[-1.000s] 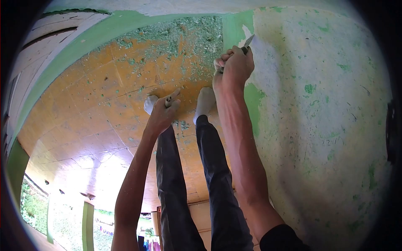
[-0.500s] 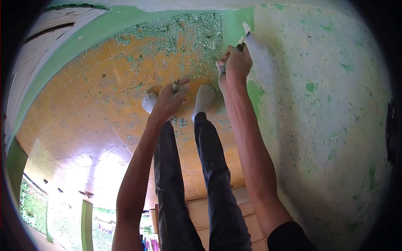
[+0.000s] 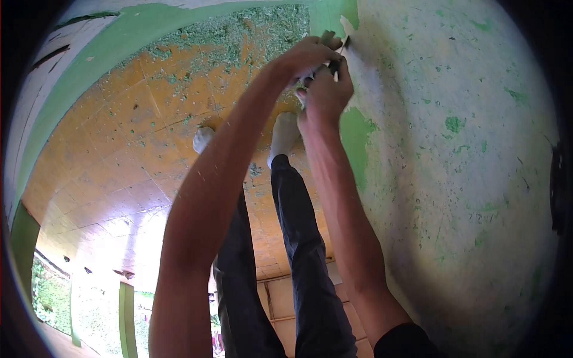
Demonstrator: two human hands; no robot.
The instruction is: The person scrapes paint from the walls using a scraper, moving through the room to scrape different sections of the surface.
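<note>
My right hand point(image 3: 329, 95) is closed around the dark handle of a scraper point(image 3: 344, 45). Its thin blade meets the wall point(image 3: 441, 173) beside a ragged paint edge. Close above it, my left hand point(image 3: 307, 58) is closed on a small greyish-green piece point(image 3: 327, 38) and reaches to the scraper, near its blade. What that piece is I cannot make out, nor whether it touches the scraper. Bright green paint point(image 3: 358, 146) still covers a strip of wall; the surface to its right is pale with green specks.
Green paint flakes point(image 3: 239, 36) lie thickly on the orange tiled floor point(image 3: 119, 143) at the wall's foot. My feet in light socks point(image 3: 285, 131) stand on the tiles. Daylight enters at the lower left, past a green post point(image 3: 126, 319).
My left hand has swung up and right from above my feet to the scraper. The right hand still grips the scraper by the paint edge; the view has shifted slightly.
</note>
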